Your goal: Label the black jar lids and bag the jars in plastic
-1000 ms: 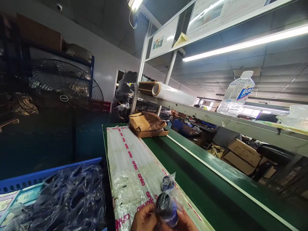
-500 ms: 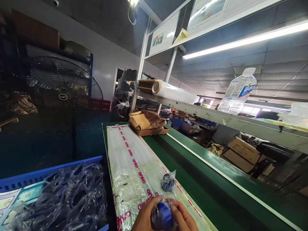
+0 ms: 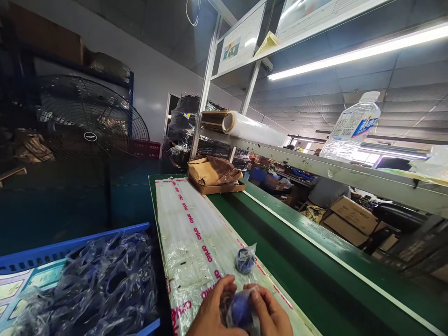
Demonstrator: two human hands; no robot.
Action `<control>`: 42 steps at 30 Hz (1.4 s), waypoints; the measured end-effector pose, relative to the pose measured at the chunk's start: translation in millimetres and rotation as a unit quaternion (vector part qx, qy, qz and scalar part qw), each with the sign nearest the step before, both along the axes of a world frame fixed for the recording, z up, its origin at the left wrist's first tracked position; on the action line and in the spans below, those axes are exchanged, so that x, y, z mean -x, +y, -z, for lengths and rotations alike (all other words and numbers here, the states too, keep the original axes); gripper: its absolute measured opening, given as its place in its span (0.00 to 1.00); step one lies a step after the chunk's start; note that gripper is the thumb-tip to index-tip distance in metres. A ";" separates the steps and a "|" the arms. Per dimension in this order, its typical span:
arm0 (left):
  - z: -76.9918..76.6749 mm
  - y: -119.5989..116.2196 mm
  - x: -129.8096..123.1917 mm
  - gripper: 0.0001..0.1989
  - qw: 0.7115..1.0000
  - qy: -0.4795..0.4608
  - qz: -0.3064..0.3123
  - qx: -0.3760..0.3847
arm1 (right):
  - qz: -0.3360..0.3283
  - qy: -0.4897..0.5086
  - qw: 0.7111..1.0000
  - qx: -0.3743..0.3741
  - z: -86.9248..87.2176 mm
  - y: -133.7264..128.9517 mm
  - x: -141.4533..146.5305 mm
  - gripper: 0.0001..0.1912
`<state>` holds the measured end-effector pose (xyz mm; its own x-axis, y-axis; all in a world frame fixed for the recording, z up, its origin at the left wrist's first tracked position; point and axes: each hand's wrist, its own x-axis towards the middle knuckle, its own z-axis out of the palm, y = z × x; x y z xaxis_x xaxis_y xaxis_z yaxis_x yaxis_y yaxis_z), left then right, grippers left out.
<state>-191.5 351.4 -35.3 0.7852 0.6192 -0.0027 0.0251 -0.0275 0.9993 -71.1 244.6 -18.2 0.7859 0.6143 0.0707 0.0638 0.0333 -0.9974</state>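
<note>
At the bottom of the view, a blue item in clear plastic (image 3: pixel 240 310) is held between my two hands, somewhat blurred. My left hand (image 3: pixel 210 310) curves round its left side, with the thumb and fingers on the wrap. My right hand (image 3: pixel 269 310) pinches the plastic at the right and top. Just beyond them, a second blue wrapped item (image 3: pixel 245 260) stands on the white board (image 3: pixel 182 224) with red "anko" print. To the left, a blue crate (image 3: pixel 77 241) holds several bagged dark blue items (image 3: pixel 115 284).
A green conveyor belt (image 3: pixel 266 242) runs along the right of the board. An open cardboard box (image 3: pixel 220 188) with brown paper sits at the far end. Above the belt, a shelf (image 3: pixel 301 163) carries a plastic roll (image 3: pixel 255 128) and a bottle (image 3: pixel 352 126). A fan (image 3: pixel 90 136) stands at left.
My left hand's fingers have lifted and spread a little at the top of the held item, which has turned slightly. The view has shifted slightly.
</note>
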 end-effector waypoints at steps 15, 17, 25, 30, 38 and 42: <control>0.2 -12.5 -5.5 0.30 0.976 0.071 0.020 -0.204 | 0.013 -0.377 0.925 0.034 -2.3 -22.4 1.2 0.13; -1.1 -14.1 -5.5 0.27 0.971 0.065 0.025 -0.228 | -0.009 -0.375 0.925 0.058 4.7 -20.0 5.8 0.10; -18.5 -19.6 -4.9 0.30 0.973 0.078 0.030 -0.216 | 0.014 -0.163 0.982 0.094 11.5 -27.1 -2.3 0.25; -19.2 -19.3 -4.7 0.38 0.973 0.109 0.047 -0.198 | -0.019 -0.062 0.996 0.068 10.4 -24.5 -1.3 0.29; -13.4 -9.0 9.4 0.50 0.953 0.152 0.001 -0.260 | 0.017 -0.004 0.999 0.051 17.6 -22.3 2.6 0.31; 12.1 4.4 21.3 0.45 0.956 0.109 0.029 -0.271 | 0.021 0.048 0.998 0.031 21.8 -20.9 2.9 0.34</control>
